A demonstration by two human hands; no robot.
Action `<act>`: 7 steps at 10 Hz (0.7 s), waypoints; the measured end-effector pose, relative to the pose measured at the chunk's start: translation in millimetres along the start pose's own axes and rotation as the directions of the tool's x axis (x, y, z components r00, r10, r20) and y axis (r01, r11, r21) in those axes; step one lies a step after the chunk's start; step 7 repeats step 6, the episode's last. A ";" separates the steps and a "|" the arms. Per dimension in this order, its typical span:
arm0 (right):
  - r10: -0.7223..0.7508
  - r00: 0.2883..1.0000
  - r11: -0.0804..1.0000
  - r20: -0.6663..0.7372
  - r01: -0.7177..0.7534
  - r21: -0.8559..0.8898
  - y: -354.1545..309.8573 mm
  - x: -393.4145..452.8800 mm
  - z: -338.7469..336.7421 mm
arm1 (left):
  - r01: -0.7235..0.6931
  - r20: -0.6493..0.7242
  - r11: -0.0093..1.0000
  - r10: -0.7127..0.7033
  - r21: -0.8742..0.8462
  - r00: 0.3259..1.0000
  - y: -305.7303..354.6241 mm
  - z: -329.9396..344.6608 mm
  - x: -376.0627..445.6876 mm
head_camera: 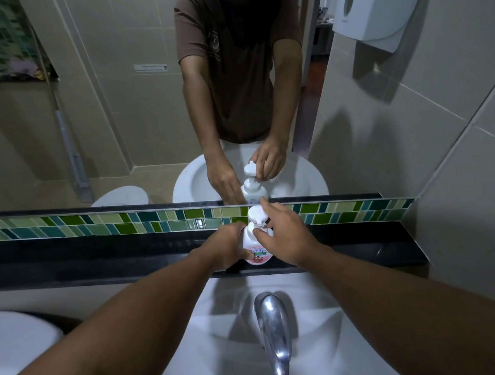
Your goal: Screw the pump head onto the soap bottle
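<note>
A white soap bottle (251, 242) with a pink and green label stands upright on the black ledge (99, 262) behind the sink. Its white pump head (255, 214) sits on the neck. My left hand (227, 247) wraps the bottle's left side, thumb on the label. My right hand (284, 231) comes in from the right, thumb and fingers pinched around the pump's collar just under the head. The mirror above repeats both hands and the bottle.
A white sink (221, 335) with a chrome tap (273, 329) lies below the ledge. A band of green mosaic tiles (125, 223) runs under the mirror (117, 108). A white paper dispenser (374, 8) hangs on the right wall. Another basin edge (13, 338) shows at left.
</note>
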State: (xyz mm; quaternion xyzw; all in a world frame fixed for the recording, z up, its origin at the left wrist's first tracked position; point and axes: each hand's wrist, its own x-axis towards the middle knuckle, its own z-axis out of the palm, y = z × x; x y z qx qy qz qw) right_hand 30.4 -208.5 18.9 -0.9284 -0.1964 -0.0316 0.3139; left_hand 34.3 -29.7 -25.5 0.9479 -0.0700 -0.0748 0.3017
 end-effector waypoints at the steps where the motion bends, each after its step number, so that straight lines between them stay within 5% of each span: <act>1: 0.043 0.999 0.999 0.008 -0.044 0.027 2.9 -4.0 2.3 | -0.008 0.005 1.000 0.008 0.014 1.000 -0.6 1.8 0.0; 4: 0.112 0.993 0.994 0.027 -0.112 0.012 9.5 -11.4 3.4 | -0.027 0.030 0.999 0.025 0.046 0.999 2.8 -6.1 -10.3; 7: 0.169 0.972 0.981 0.160 -0.151 -0.119 15.1 -9.9 1.6 | -0.010 -0.021 0.963 0.017 0.268 1.000 -2.9 -10.1 -27.4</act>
